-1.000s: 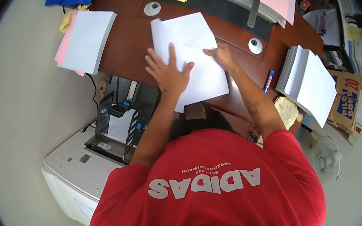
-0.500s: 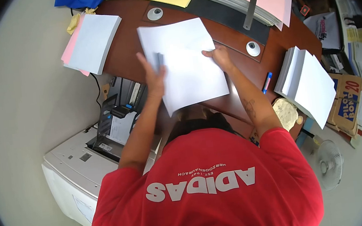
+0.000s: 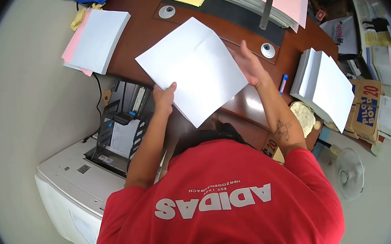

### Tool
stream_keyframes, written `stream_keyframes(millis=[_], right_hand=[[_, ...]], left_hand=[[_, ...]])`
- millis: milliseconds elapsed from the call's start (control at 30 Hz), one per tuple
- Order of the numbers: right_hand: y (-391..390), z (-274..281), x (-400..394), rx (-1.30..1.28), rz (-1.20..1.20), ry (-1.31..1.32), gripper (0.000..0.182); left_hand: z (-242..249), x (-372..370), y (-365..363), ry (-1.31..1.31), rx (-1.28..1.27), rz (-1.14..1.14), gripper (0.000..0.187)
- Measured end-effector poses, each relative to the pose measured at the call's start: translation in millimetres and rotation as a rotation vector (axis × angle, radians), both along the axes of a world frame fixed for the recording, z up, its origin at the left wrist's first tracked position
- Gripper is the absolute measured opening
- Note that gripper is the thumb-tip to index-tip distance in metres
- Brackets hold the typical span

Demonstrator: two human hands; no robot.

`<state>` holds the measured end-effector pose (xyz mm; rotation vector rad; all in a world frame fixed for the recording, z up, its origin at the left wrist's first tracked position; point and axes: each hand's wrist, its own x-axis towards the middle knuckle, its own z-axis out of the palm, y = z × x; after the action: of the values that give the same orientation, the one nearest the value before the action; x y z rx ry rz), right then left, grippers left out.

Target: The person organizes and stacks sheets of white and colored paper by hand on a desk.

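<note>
A white stack of paper sheets (image 3: pixel 194 71) is held slanted over the brown desk, one corner pointing away from me. My left hand (image 3: pixel 165 98) is closed on its left edge, thumb on top and fingers hidden beneath. At the right edge, my right hand (image 3: pixel 248 65) is open, palm turned toward the paper and fingers stretched out. Its fingertips are partly hidden by the sheets. A faint crease or shadow line marks the paper near its far corner.
The brown desk (image 3: pixel 141 27) bears a white-and-pink paper pile (image 3: pixel 99 41), a thick pile with a metal ruler (image 3: pixel 269 5), another white stack (image 3: pixel 329 85) and a blue marker (image 3: pixel 283 84). A printer (image 3: pixel 75 169) stands left; a fan (image 3: pixel 349 172) and carton (image 3: pixel 367 105) are right.
The paper has turned counter-clockwise. My left hand went from spread fingers to gripping the left edge. My right hand let go of the right edge and opened.
</note>
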<state>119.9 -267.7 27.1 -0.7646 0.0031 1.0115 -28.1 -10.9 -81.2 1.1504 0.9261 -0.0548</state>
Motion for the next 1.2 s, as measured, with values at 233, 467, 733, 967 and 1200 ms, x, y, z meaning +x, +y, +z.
stream_keyframes(millis=[233, 467, 733, 967, 1200], right_hand=[[95.6, 0.3, -1.3, -1.061, 0.012, -0.48, 0.122], [139.6, -36.0, -35.2, -1.705, 0.046, -0.863, 0.127], [143.3, -45.1, -41.7, -1.688, -0.214, -1.021, 0.115], [94.5, -51.5, 11.6, -1.23, -0.322, -0.545, 0.095], [41.1, -36.5, 58.7, -0.869, 0.243, -0.163, 0.07]], left_hand=[[3.2, -14.9, -35.5, -0.119, 0.575, -0.015, 0.046], [19.8, -19.7, -43.0, -0.086, 0.677, -0.09, 0.046], [8.8, -20.5, -42.3, -0.118, 0.658, -0.073, 0.045], [2.2, -18.7, -29.5, -0.117, 0.625, -0.07, 0.051], [12.9, 22.8, 74.0, -0.223, 0.004, -0.343, 0.046]])
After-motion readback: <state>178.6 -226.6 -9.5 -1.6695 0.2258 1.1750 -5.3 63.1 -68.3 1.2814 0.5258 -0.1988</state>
